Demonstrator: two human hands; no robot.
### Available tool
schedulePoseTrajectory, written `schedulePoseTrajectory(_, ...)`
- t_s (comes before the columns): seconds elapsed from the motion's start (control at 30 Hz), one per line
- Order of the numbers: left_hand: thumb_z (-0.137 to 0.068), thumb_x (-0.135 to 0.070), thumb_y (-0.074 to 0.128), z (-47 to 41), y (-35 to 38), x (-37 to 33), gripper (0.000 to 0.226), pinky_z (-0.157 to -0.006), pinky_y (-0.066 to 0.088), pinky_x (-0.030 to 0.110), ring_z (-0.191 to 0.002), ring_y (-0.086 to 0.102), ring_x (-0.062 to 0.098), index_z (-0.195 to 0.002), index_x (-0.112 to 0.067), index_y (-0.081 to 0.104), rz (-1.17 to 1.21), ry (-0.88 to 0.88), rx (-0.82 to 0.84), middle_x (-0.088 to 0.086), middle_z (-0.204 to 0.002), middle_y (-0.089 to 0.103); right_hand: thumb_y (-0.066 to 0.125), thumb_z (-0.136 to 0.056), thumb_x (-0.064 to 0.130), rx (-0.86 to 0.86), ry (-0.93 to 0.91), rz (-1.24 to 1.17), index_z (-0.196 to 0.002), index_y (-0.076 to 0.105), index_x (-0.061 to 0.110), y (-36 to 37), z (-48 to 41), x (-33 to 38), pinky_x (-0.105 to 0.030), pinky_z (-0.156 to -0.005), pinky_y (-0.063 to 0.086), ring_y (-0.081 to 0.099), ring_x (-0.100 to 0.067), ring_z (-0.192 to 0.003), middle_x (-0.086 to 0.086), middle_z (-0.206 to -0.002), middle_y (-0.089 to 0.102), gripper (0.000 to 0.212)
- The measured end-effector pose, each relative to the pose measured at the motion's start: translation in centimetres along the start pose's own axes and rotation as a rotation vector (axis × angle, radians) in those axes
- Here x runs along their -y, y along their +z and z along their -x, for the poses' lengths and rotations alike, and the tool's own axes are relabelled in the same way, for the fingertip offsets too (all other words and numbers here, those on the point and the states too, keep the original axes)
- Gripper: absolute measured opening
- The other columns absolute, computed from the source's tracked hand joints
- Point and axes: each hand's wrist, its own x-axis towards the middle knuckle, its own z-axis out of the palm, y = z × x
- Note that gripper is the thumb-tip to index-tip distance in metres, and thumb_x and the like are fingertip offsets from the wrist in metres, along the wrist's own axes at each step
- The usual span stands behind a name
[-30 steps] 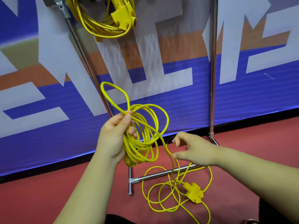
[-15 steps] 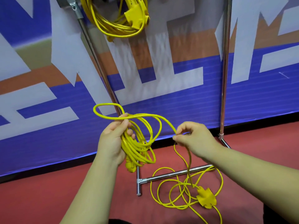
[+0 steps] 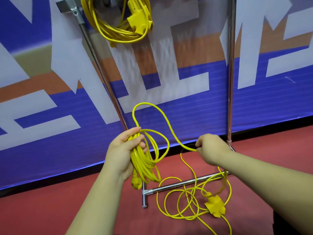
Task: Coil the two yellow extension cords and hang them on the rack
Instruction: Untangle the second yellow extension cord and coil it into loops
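Hands: left hand [image 3: 125, 150] grips bundled loops of yellow cord [image 3: 144, 160]; right hand [image 3: 210, 148] pinches its free strand. Second coiled cord [image 3: 116, 31] hangs on rack [image 3: 101, 72].

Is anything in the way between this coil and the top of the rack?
Nothing visible blocks the way up from the coil in your left hand. Its loose end lies across the rack's base bar, though, and may snag.
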Motion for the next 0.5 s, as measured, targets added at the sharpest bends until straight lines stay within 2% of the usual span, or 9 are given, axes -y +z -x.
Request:
schedulePoseTrajectory(0.07,-0.088,0.011,0.056,0.1,0.1,-0.1,0.029,-0.057,0.055,0.031,-0.058,0.061,0.019,-0.112,-0.003,0.065,0.035,0.018,0.005,0.013,-0.079,0.068,0.062,-0.087,0.018,0.098,-0.113,0.118,-0.099,0.074,0.021,0.1,1.0,0.6,-0.035,-0.084,0.056,0.068,-0.028,-0.098,-0.005,-0.103,0.074,0.017)
schedulePoseTrajectory(0.1,-0.087,0.01,0.057,0.1,0.2,-0.1,0.029,-0.058,0.056,0.031,-0.059,0.062,0.02,-0.111,-0.003,0.065,0.049,0.025,0.009,0.013,-0.08,0.068,0.061,-0.087,0.018,0.151,-0.175,0.159,-0.101,0.073,0.021,0.0,1.5,1.0,-0.032,-0.083,0.055,0.067,-0.026,-0.098,-0.005,-0.104,0.073,0.019)
schedulePoseTrajectory(0.17,-0.086,0.009,0.059,0.2,0.3,-0.2,0.027,-0.06,0.056,0.033,-0.062,0.064,0.021,-0.109,-0.004,0.066,0.07,0.031,0.018,0.013,-0.081,0.068,0.059,-0.088,0.016,0.268,-0.285,0.198,-0.101,0.074,0.02,-0.6,2.7,2.1,-0.024,-0.072,0.047,0.065,-0.019,-0.091,-0.001,-0.102,0.073,0.02)
schedulePoseTrajectory(0.23,-0.085,0.009,0.06,0.2,0.3,-0.1,0.026,-0.061,0.057,0.034,-0.065,0.065,0.022,-0.107,-0.005,0.066,0.089,0.038,0.016,0.014,-0.082,0.068,0.06,-0.087,0.015,0.385,-0.403,0.206,-0.098,0.074,0.017,-1.7,3.8,3.2,-0.022,-0.067,0.043,0.064,-0.013,-0.083,0.001,-0.096,0.074,0.018)
schedulePoseTrajectory(0.3,-0.085,0.01,0.06,0.1,0.4,0.0,0.026,-0.062,0.057,0.035,-0.067,0.066,0.022,-0.106,-0.005,0.066,0.102,0.052,0.013,0.013,-0.081,0.067,0.061,-0.087,0.014,0.49,-0.492,0.18,-0.099,0.074,0.016,-2.9,4.8,3.9,-0.016,-0.061,0.044,0.061,0.003,-0.068,0.006,-0.081,0.072,0.017)
schedulePoseTrajectory(0.37,-0.086,0.012,0.059,0.1,0.6,0.2,0.026,-0.062,0.058,0.034,-0.065,0.066,0.021,-0.105,-0.004,0.066,0.086,0.078,-0.004,0.013,-0.081,0.067,0.061,-0.088,0.011,0.575,-0.557,0.102,-0.097,0.074,0.015,-3.9,5.7,4.4,-0.005,-0.053,0.036,0.056,0.01,-0.055,0.011,-0.068,0.065,0.016)
schedulePoseTrajectory(0.5,-0.087,0.012,0.062,0.3,1.3,1.1,0.024,-0.061,0.057,0.034,-0.062,0.064,0.021,-0.104,-0.005,0.067,-0.055,0.13,-0.021,0.015,-0.083,0.068,0.066,-0.086,0.01,0.648,-0.634,-0.058,-0.098,0.075,0.014,-5.5,6.9,5.2,-0.009,-0.063,0.045,0.061,0.003,-0.067,0.01,-0.075,0.068,0.016)
